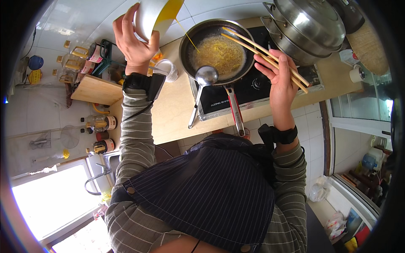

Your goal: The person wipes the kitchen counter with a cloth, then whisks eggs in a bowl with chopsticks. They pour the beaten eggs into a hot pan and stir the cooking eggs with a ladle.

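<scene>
My left hand (136,41) holds a white bowl (146,17) tilted above the left rim of a frying pan. From the bowl, a thin stream of yellow liquid, which looks like beaten egg (187,34), runs down into the pan (185,60). Bubbling liquid with yellow bits (221,57) covers much of the pan's bottom. In my right hand (280,71) is a pair of wooden chopsticks (261,52), their tips over the pan. A metal ladle (206,76) rests at the pan's near rim, its handle end toward the counter's front edge. The pan's red and metal handle (234,109) points toward me.
The pan is on a black glass cooktop (215,98). A stacked steel steamer (303,28) stands at its right. A clear container of white grains (166,70) is left of the pan, near a wooden board (98,90), oil bottles (74,64) and a green rack (102,57).
</scene>
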`<state>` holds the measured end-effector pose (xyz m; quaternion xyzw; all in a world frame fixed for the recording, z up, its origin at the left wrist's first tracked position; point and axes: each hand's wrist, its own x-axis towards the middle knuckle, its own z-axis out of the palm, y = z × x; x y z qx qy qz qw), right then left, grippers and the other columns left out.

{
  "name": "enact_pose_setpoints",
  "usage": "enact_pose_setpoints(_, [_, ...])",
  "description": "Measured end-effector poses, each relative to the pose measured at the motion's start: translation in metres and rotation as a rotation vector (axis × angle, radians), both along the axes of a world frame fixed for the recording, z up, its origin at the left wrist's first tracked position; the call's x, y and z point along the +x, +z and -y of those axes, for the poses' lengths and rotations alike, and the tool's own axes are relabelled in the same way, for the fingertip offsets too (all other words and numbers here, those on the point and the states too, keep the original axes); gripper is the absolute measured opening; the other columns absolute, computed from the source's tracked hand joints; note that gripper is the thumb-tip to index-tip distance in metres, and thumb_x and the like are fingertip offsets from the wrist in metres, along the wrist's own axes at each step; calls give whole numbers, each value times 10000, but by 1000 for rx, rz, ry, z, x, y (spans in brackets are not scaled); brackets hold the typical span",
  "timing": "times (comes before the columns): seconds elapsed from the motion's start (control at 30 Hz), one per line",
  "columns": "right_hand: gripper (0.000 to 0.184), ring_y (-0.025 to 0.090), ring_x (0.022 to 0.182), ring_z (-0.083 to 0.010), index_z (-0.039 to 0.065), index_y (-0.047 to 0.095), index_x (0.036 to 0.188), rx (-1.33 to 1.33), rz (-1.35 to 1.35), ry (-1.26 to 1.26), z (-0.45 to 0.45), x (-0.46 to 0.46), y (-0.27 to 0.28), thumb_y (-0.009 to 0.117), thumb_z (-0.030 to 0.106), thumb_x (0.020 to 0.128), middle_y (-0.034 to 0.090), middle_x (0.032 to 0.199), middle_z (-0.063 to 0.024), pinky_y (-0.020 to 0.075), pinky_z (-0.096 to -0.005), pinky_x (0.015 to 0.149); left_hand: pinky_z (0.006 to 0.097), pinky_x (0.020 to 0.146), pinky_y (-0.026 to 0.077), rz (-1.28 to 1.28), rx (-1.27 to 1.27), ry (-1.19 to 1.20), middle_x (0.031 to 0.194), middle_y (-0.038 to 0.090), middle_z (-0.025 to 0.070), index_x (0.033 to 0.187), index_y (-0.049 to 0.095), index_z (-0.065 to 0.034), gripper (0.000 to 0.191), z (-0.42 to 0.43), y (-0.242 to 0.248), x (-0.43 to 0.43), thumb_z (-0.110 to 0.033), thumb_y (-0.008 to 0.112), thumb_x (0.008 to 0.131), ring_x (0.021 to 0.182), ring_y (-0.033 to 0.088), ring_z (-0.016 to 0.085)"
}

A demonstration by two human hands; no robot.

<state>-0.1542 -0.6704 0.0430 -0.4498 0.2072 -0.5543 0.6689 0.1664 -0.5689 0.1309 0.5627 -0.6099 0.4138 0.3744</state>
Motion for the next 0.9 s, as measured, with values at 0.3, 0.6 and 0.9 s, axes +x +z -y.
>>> enact_pose_setpoints(0.3, [330,740,952,-361,-81,611,1130,6,-5,-7,-3,0,2,508,228,1073,673,1078,-189,651,-410,806,339,738,478,13,12,-5,1108,637,95,1304,618,-76,632,2,-10,2,-244,673,697,951,564,257])
enact_pose_setpoints(0.6, [335,740,983,-314,-67,660,1140,176,-204,49,16,9,-40,577,241,1037,694,1100,-170,625,-364,852,441,900,494,-360,130,61,1100,645,156,1251,611,-66,544,17,-58,7,-217,678,733,1018,566,352])
enact_pose_setpoints(0.9, [369,734,1001,-313,-96,647,1189,197,-383,194,35,18,-92,585,230,1029,697,1130,-198,614,-357,864,357,704,502,-1385,214,106,940,654,138,1218,599,16,510,32,-130,26,-363,626,876,817,609,201])
